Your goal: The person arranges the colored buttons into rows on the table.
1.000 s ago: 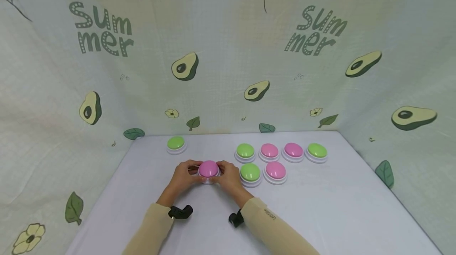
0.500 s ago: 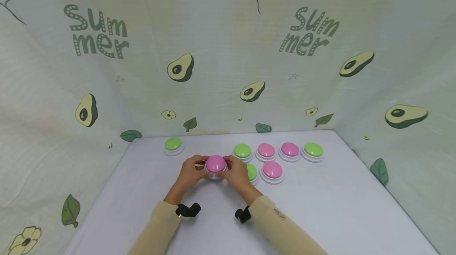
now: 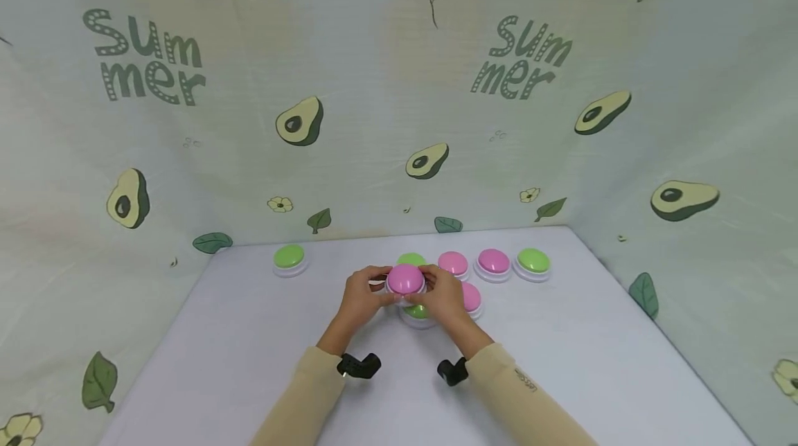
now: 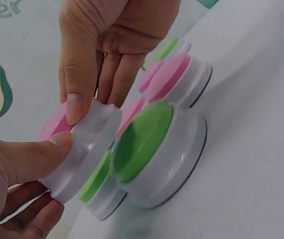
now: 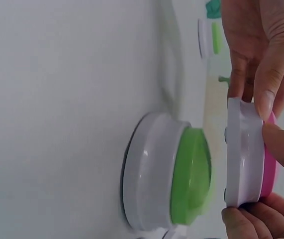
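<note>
A round push button with a pink dome and white base (image 3: 405,280) is held up off the table between both hands. My left hand (image 3: 359,299) grips its left side, thumb at the front and fingers behind. My right hand (image 3: 445,298) grips the right side the same way. Below it stands a green push button (image 3: 418,313), its dome partly covered in the head view. A gap shows between the pink button's base (image 5: 243,154) and the green dome (image 5: 191,174) in the right wrist view.
Behind stand another green button (image 3: 412,259), a pink one (image 3: 453,262), a magenta one (image 3: 494,261) and a green one (image 3: 533,260). My right hand partly hides a pink button (image 3: 472,298). A lone green button (image 3: 289,256) sits far left on the white table (image 3: 249,349).
Both hands have lifted the pink button off the table and carried it right, from beside the front green button to over it. The head view has shifted slightly too.
</note>
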Available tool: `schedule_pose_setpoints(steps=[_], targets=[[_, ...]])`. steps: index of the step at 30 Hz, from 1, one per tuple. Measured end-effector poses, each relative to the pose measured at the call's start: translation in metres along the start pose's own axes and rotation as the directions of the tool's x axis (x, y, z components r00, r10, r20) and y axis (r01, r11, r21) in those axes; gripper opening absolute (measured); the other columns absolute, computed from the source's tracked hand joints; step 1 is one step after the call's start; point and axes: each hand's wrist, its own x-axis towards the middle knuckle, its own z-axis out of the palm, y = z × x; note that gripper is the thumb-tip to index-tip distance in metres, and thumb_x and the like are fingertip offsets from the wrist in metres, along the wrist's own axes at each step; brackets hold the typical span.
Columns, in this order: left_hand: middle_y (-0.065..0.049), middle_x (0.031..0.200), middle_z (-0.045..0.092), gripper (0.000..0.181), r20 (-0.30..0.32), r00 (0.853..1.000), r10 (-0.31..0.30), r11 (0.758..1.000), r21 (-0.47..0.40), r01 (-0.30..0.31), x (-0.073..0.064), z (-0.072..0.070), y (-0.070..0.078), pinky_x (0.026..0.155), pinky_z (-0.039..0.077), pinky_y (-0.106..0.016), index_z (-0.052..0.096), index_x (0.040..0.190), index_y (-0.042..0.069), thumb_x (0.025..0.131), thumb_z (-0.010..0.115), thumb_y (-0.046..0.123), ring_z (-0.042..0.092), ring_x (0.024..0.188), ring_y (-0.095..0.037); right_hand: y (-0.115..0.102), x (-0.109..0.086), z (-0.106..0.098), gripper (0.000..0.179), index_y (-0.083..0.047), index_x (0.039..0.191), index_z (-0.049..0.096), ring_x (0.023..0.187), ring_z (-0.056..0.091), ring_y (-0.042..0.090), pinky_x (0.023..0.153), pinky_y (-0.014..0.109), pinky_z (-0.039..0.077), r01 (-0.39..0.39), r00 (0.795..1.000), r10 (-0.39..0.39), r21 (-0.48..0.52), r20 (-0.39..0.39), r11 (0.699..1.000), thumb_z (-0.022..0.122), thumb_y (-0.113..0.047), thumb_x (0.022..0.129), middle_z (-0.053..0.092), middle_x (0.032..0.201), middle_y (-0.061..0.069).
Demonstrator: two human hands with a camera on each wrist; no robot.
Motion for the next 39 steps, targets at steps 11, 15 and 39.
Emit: schedule_pose_setpoints(steps=[11, 15, 39], targets=[[-0.017, 0.123, 0.066, 0.053, -0.024, 0.998, 0.05, 0.999, -0.011, -0.05, 0.018, 0.059, 0.03, 0.097, 0.06, -0.031, 0.068, 0.127, -0.006, 0.079, 0.091, -0.001, 0.067, 0.12, -0.034, 0.019, 0.001, -0.056, 0.069, 0.005, 0.143, 0.058, 0.137, 0.056, 0.04, 0.113, 0.048, 0.048, -0.055, 0.997, 0.054, -0.01, -0.06, 0.998, 0.089, -0.003, 0.082, 0.06, 0.145, 0.026], [-0.02, 0.124, 0.066, 0.052, -0.012, 0.998, 0.056, 0.998, -0.026, -0.056, 0.022, 0.08, 0.041, 0.098, 0.059, -0.032, 0.067, 0.127, -0.008, 0.081, 0.089, -0.003, 0.066, 0.12, -0.035, 0.027, 0.0, -0.077, 0.07, 0.006, 0.146, 0.054, 0.141, 0.052, 0.041, 0.115, 0.048, 0.046, -0.096, 0.994, 0.095, -0.007, -0.056, 0.995, 0.087, -0.005, 0.085, 0.055, 0.15, 0.027], [-0.023, 0.133, 0.068, 0.052, 0.272, 0.962, -0.011, 0.997, 0.073, -0.009, 0.039, 0.168, 0.088, 0.111, 0.051, -0.039, 0.062, 0.136, -0.011, 0.084, 0.059, -0.014, 0.065, 0.124, -0.03, 0.086, -0.002, -0.15, 0.07, 0.011, 0.145, 0.052, 0.14, 0.052, 0.044, 0.114, 0.051, 0.047, -0.236, 0.963, 0.229, -0.033, -0.146, 0.971, 0.085, -0.001, 0.084, 0.053, 0.148, 0.032]])
